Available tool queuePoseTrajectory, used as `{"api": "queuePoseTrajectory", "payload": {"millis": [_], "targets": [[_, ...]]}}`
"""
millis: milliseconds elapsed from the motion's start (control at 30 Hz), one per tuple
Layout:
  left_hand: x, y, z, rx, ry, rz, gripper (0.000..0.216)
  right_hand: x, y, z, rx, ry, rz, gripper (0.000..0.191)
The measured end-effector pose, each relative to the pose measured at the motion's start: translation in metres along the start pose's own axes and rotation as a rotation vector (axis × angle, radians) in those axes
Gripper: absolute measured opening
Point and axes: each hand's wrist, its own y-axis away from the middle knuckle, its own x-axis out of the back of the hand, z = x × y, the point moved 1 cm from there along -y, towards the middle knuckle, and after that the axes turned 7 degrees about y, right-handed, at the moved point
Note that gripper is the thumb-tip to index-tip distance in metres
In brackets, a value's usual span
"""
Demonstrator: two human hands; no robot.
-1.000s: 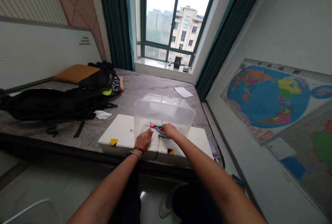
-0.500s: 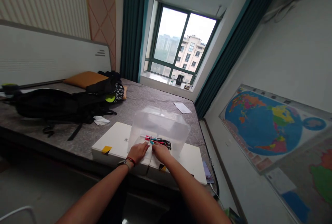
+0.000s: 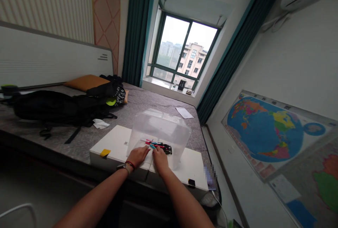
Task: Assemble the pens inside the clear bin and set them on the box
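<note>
A clear plastic box (image 3: 158, 129) lies on white flat boxes (image 3: 116, 143) at the near edge of a grey bed. A bunch of coloured pens (image 3: 158, 146) lies at the box's open near side. My left hand (image 3: 137, 155), with a watch and a red band at the wrist, rests on the white box beside the pens, fingers curled. My right hand (image 3: 159, 158) sits next to it, its fingertips touching the near ends of the pens. Whether either hand grips a pen is hidden.
A black backpack (image 3: 52, 106) and dark clothes lie on the bed (image 3: 148, 103) to the left, with an orange pillow (image 3: 83, 81) behind. A paper sheet (image 3: 185, 112) lies farther back. World maps (image 3: 266, 129) hang on the right wall. A window (image 3: 182, 57) is ahead.
The view has tilted upward and shifted. Both hands drew closer together at the box's opening. The pens now lie farther inside the box, past my right hand.
</note>
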Motion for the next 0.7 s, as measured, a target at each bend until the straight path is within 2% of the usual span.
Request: {"api": "queuePoseTrajectory", "payload": {"millis": [133, 267, 400, 700], "targets": [[-0.003, 0.000, -0.002, -0.025, 0.003, 0.023, 0.048, -0.020, 0.009, 0.000, -0.072, -0.073, 0.196, 0.029], [-0.006, -0.001, -0.003, -0.038, 0.003, 0.038, 0.050, -0.033, 0.009, 0.004, -0.064, -0.119, 0.339, 0.025], [-0.002, 0.000, 0.001, -0.025, -0.045, 0.022, 0.051, -0.034, 0.010, 0.006, -0.051, -0.148, 0.370, 0.023], [0.007, 0.001, 0.010, -0.007, -0.084, -0.003, 0.051, -0.030, 0.012, 0.006, -0.064, -0.175, 0.344, 0.026]]}}
